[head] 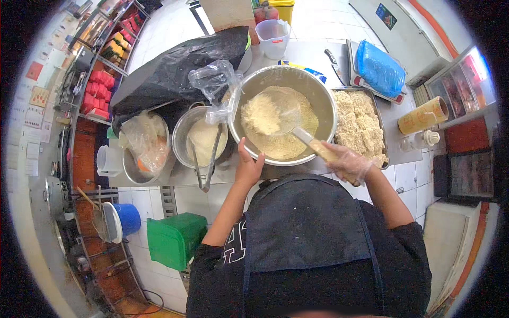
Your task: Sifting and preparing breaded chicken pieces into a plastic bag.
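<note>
A large metal bowl [327,119] holds pale, crumbly powder [274,150]. My left hand [249,166] grips its near-left rim, the thumb and fingers spread along the edge. In a clear plastic glove, my right hand [346,162] is closed around the wooden handle of a mesh skimmer [314,146]. The skimmer's head is inside the bowl, with a heap of powder [260,114] on it. Right of the bowl, a metal tray [381,115] is filled with crumb-coated pieces [358,123].
On the left stand a metal pot [179,137] of powder with tongs [206,175] across it, and a bowl [169,139] holding a plastic bag. Further back are a clear jug [273,39], a knife [334,63] and a blue bag [379,67]. A film roll [422,115] stands right.
</note>
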Demonstrator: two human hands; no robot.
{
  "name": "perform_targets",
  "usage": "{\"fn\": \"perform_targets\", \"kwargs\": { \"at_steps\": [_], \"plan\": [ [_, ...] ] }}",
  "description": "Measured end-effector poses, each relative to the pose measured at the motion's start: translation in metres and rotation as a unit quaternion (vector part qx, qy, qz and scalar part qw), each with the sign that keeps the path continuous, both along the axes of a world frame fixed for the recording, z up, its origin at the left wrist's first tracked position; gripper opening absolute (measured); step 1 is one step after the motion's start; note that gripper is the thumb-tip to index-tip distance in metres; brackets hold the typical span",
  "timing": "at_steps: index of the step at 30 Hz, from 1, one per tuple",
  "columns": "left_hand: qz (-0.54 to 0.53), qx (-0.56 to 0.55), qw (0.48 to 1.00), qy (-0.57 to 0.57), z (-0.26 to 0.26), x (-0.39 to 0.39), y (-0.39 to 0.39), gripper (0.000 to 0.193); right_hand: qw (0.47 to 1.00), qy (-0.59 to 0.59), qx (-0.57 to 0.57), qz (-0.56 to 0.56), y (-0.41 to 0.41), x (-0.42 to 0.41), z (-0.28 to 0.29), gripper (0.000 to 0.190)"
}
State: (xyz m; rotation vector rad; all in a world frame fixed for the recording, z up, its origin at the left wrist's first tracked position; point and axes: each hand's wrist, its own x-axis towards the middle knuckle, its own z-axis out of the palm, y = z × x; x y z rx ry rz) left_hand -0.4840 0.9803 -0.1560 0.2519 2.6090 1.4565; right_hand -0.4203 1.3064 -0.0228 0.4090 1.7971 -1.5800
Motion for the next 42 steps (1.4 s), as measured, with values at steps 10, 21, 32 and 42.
{"fn": "perform_targets", "kwargs": {
  "at_steps": [10,21,32,42],
  "plan": [
    [-0.007,-0.016,1.0,0.016,0.015,0.0,0.002,0.079,0.936,0.108,0.3,0.15,0.044,-0.013,0.052,0.075],
    [-0.002,-0.036,0.999,0.008,0.018,-0.001,0.006,0.079,0.898,0.128,0.347,0.237,-0.002,-0.037,0.054,0.071],
    [-0.005,0.012,1.0,0.022,-0.006,-0.005,0.003,0.087,0.877,0.17,0.332,0.302,-0.046,-0.017,0.027,0.06],
    [-0.004,-0.047,0.999,-0.009,0.024,0.007,0.0,0.093,0.998,0.0,-0.059,0.033,-0.001,0.004,0.01,0.076]
  ]
}}
